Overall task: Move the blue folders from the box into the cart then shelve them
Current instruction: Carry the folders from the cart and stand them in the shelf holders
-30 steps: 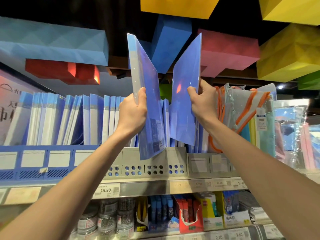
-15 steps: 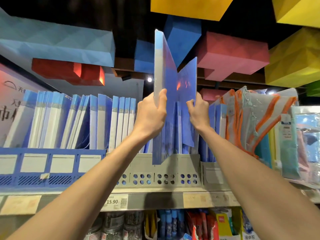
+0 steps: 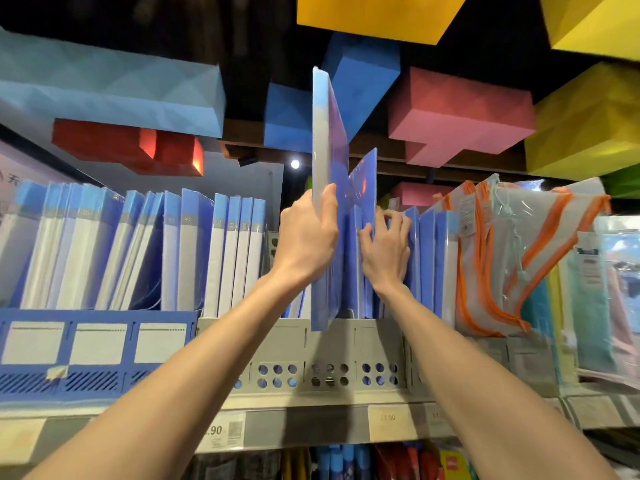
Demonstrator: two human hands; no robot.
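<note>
Perhaps mid-edge, folder (image 3: 325, 150) within left hand (image 3: 308, 237).

- Price label (image 3: 221, 433) on the shelf edge (image 3: 311, 427): ".90" readable, leading digits hidden.
- Second price label (image 3: 387, 418): blurred, ends "3.90".
- Spines of the blue folders (image 3: 221, 254): small print, unreadable.
- Wall sign (image 3: 10, 181): Chinese characters, cut off.

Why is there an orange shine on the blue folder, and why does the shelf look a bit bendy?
Head view: the orange streak is glare on the glossy cover of the shorter folder, likely mirroring a shop light; the shelf edge bows because the wide-angle lens bends straight lines; the pouches at the right edge are blurred.
</note>
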